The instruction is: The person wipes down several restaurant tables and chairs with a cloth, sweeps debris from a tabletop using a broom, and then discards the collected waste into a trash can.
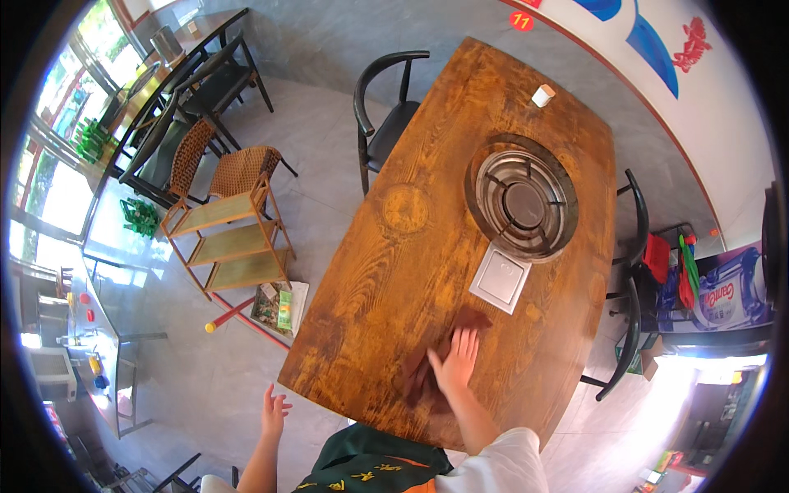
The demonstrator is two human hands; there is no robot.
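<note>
Presses maroon cloth (421, 375) onto desk (353, 337) with right grip (456, 366) flat, unclenched; dangles left grip (275, 411) loosely uncurled past the near-left edge; has bare desk leftward.

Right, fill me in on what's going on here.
A person's right hand lies flat on a dark reddish-brown cloth on a wooden table. The left hand is empty, beside the table's near-left corner. Beyond the cloth, a square metal panel adjoins a round burner set into the table.

Grey wall (320, 37) – grey floor (316, 156) – bright windows (39, 177)
</note>
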